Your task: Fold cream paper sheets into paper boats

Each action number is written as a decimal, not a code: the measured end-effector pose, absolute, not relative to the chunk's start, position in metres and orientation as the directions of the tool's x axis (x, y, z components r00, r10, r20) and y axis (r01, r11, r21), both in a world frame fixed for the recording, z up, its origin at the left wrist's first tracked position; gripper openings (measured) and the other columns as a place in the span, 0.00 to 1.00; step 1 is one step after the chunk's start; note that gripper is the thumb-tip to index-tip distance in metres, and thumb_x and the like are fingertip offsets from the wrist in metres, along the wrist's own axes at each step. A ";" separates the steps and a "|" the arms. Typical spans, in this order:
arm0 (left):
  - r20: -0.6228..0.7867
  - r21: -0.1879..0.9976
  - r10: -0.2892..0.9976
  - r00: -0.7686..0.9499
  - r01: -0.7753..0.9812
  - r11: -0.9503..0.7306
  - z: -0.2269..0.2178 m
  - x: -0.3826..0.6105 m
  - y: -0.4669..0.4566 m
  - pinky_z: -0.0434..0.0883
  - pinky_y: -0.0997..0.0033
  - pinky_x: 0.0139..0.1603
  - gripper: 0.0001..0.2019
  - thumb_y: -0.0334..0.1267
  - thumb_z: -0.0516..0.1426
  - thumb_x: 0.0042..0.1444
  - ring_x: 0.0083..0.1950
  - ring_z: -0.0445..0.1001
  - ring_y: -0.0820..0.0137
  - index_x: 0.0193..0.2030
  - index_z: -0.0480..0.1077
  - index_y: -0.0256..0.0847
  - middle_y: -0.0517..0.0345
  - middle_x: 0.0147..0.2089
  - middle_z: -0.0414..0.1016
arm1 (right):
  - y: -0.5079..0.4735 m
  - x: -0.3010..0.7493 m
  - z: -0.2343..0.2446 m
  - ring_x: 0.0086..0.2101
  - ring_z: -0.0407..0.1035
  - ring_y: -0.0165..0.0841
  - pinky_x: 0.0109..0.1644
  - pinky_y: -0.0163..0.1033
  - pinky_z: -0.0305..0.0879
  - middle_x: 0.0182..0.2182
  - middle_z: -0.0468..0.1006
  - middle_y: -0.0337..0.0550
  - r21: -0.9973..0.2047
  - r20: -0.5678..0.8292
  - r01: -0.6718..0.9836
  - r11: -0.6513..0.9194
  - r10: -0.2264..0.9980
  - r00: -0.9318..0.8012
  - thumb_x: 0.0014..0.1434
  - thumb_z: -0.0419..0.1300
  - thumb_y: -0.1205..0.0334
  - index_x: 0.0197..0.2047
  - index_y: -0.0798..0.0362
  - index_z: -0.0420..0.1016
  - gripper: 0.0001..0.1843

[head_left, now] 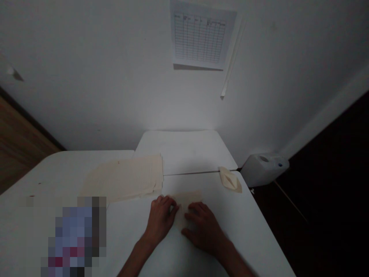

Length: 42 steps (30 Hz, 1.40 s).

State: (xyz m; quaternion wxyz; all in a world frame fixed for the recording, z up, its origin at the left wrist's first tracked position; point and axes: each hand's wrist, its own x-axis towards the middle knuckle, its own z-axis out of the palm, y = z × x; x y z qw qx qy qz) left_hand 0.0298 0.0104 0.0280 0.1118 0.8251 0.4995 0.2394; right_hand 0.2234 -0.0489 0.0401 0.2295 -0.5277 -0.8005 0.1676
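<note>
A thin beige sheet of paper (188, 196) lies on the white table in front of me, partly covered by both hands. My left hand (163, 215) is at its left side, thumb and forefinger pinched together on the paper. Over the right part of the sheet, my right hand (203, 225) rests with its fingers apart and thumb stretched toward the left. A folded beige paper piece (230, 180) lies farther back on the right, near the table's edge. To the left of my hands is a stack of beige paper sheets (127, 177).
The white tables (184, 154) stand against a wall, with a seam between them. A printed chart (200, 38) hangs on the wall. A white plastic container (261, 167) stands beyond the right edge. A pixelated patch hides the lower left.
</note>
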 end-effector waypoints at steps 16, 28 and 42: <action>0.253 0.388 0.888 0.383 0.801 -0.456 0.030 0.033 0.010 0.59 0.61 0.42 0.08 0.38 0.53 0.62 0.42 0.68 0.61 0.33 0.70 0.42 0.56 0.36 0.74 | -0.042 0.223 0.045 0.48 0.61 0.39 0.57 0.43 0.57 0.46 0.70 0.44 -0.529 0.187 0.716 0.456 0.886 -0.425 0.52 0.67 0.56 0.47 0.50 0.72 0.19; 0.263 0.406 0.891 0.369 0.795 -0.449 0.030 0.033 0.009 0.61 0.60 0.43 0.07 0.37 0.53 0.61 0.42 0.69 0.60 0.33 0.70 0.42 0.54 0.37 0.74 | -0.041 0.224 0.053 0.53 0.59 0.39 0.60 0.43 0.53 0.53 0.69 0.44 -0.441 0.161 0.755 0.485 0.871 -0.465 0.58 0.61 0.53 0.49 0.47 0.73 0.16; 0.292 0.424 0.886 0.359 0.782 -0.456 0.025 0.032 0.010 0.62 0.58 0.46 0.05 0.35 0.54 0.60 0.45 0.68 0.59 0.39 0.71 0.42 0.53 0.41 0.74 | -0.033 0.219 0.050 0.50 0.60 0.39 0.57 0.45 0.55 0.49 0.69 0.44 -0.404 0.108 0.791 0.460 0.882 -0.458 0.59 0.60 0.57 0.54 0.46 0.70 0.19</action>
